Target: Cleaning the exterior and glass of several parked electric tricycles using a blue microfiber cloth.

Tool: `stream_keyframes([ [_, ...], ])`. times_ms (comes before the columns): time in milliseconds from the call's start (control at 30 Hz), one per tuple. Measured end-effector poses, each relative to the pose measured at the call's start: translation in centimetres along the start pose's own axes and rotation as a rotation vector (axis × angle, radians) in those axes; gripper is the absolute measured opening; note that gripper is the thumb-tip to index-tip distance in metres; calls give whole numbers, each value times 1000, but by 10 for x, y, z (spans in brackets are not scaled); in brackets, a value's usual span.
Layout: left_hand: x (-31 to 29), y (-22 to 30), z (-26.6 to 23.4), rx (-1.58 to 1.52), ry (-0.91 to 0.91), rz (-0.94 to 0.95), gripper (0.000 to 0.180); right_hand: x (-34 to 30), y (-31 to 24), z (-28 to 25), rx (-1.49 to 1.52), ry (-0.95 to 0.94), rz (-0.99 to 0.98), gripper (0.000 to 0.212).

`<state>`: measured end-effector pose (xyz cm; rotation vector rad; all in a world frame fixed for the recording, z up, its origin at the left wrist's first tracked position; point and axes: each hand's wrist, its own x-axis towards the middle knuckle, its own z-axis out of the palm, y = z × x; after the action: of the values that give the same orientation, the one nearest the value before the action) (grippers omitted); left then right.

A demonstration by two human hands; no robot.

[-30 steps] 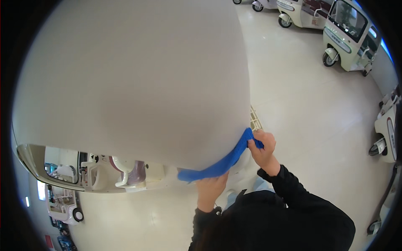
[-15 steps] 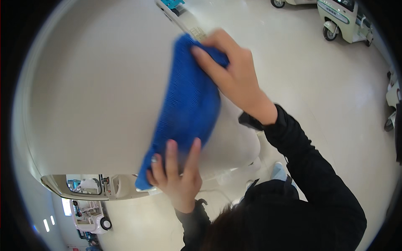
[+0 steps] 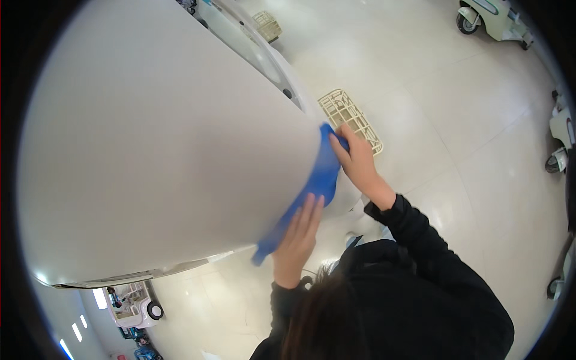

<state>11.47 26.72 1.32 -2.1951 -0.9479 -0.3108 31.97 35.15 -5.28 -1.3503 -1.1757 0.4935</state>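
A big smooth grey-white curved panel [image 3: 156,150], like a vehicle roof, fills the left of the view. A blue cloth [image 3: 309,192] lies stretched along the panel's right edge. My right hand [image 3: 355,161] grips the cloth's upper end by the edge. My left hand [image 3: 298,235] presses flat on the cloth's lower part, fingers pointing up. Both my sleeves are black.
A cream plastic lattice crate [image 3: 351,119] lies on the glossy light tiled floor [image 3: 456,120] just beyond my right hand. Small pale vehicles [image 3: 489,21] stand at the top right and along the right rim [image 3: 558,141]. The panel's glossy side reflects other vehicles [image 3: 135,303] at lower left.
The cloth has slid from the top of the panel down and right to its edge; both hands moved with it, and the view shifted so the floor crate shows.
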Motion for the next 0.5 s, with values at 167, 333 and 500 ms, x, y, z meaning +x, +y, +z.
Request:
stream_keyframes([
  [167,-36,28,35,-351,-153,135,53,-77,61,4,-297,-101,193,19],
  [333,-45,11,24,-313,-34,32,40,-74,25,4,-55,13,212,18],
  [500,-25,-58,-24,-217,148,-3,41,5,-101,-7,130,231,-260,15],
])
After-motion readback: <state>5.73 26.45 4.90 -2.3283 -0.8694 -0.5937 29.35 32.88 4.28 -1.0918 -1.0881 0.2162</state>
